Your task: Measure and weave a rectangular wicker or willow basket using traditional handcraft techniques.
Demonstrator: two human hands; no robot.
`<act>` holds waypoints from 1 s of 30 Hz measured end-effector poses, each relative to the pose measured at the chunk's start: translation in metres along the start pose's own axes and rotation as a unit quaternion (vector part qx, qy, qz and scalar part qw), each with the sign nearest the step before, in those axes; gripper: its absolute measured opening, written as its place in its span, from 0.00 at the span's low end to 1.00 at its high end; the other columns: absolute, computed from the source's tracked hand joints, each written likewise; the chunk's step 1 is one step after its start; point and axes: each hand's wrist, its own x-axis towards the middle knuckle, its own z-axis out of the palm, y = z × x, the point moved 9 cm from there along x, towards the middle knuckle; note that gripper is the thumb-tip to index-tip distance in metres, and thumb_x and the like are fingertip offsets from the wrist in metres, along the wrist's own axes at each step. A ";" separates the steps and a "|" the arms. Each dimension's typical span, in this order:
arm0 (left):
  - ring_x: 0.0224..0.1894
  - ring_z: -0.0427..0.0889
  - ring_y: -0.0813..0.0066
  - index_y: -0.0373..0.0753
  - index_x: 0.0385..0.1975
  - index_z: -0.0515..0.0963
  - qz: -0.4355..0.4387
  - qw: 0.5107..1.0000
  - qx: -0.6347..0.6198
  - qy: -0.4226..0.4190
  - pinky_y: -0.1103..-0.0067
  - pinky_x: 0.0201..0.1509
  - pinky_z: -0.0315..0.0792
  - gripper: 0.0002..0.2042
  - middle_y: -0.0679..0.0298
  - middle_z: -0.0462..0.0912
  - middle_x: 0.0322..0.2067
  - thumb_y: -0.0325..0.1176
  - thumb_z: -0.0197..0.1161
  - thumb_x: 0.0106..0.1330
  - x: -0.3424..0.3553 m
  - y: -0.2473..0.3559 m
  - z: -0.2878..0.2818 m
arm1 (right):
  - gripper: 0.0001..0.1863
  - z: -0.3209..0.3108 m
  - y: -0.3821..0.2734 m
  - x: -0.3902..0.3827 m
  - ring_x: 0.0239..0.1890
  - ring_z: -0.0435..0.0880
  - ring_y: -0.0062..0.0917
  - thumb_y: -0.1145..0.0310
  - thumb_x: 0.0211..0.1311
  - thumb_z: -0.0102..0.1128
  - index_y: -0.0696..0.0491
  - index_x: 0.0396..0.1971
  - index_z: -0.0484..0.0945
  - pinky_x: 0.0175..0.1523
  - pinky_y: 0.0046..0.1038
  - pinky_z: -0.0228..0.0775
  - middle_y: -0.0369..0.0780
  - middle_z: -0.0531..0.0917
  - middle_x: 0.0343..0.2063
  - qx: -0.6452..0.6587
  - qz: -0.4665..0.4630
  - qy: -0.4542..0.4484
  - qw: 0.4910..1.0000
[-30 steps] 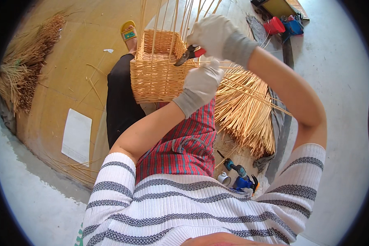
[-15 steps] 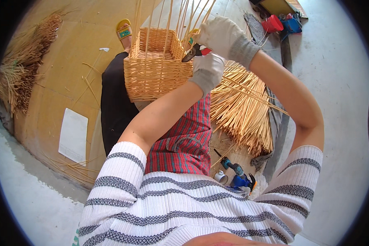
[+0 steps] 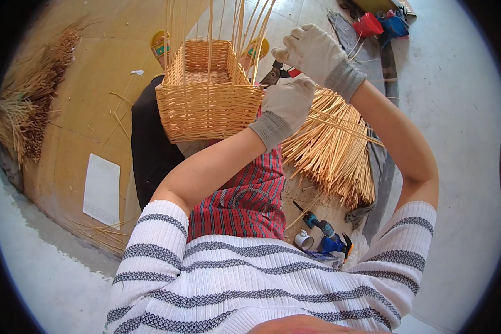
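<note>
In the head view my left hand [image 3: 286, 104], in a pale work glove with a grey cuff, is closed by the near right corner of a woven wicker basket [image 3: 209, 108]. Pruning shears [image 3: 275, 73] with dark blades and a red handle jut out past its knuckles, the grip partly hidden by the glove. My right hand [image 3: 313, 55], gloved likewise, is raised just above and to the right, fingers curled; whatever they hold is hidden. The basket rests over my lap, with long upright canes [image 3: 210, 42] rising from its rim.
A thick bundle of peeled canes [image 3: 339, 161] lies right of my legs, a darker bundle [image 3: 36, 94] at far left. Near my right side are a blue power tool [image 3: 317, 224] and a white cup [image 3: 303, 240]. A white sheet [image 3: 102, 191] and a red bucket [image 3: 367, 25] lie farther off.
The basket has shifted a little left in view. The shears and my right hand have moved right, away from the basket corner. More of the red handle shows.
</note>
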 end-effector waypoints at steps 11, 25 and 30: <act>0.27 0.86 0.70 0.41 0.26 0.87 -0.069 0.961 0.093 -0.252 0.67 0.21 0.77 0.02 0.65 0.87 0.26 0.30 0.69 0.55 0.030 -0.007 0.064 | 0.16 -0.021 -0.012 0.002 0.48 0.77 0.22 0.62 0.64 0.58 0.41 0.52 0.76 0.54 0.26 0.69 0.27 0.79 0.38 -0.015 -0.044 0.177 0.983; 0.26 0.84 0.65 0.38 0.32 0.81 -0.002 0.999 0.045 0.020 0.69 0.25 0.76 0.06 0.61 0.85 0.30 0.30 0.58 0.60 -0.018 -0.002 -0.003 | 0.18 -0.064 0.022 -0.095 0.36 0.80 0.27 0.57 0.54 0.67 0.42 0.46 0.80 0.41 0.32 0.72 0.31 0.79 0.32 0.161 0.205 0.162 0.952; 0.37 0.83 0.51 0.38 0.53 0.76 0.036 0.992 -0.015 0.116 0.62 0.40 0.76 0.20 0.51 0.83 0.41 0.21 0.52 0.59 -0.079 -0.076 -0.094 | 0.22 -0.013 -0.109 -0.203 0.38 0.78 0.17 0.76 0.61 0.68 0.55 0.55 0.74 0.42 0.22 0.73 0.35 0.81 0.37 0.644 0.458 0.415 0.450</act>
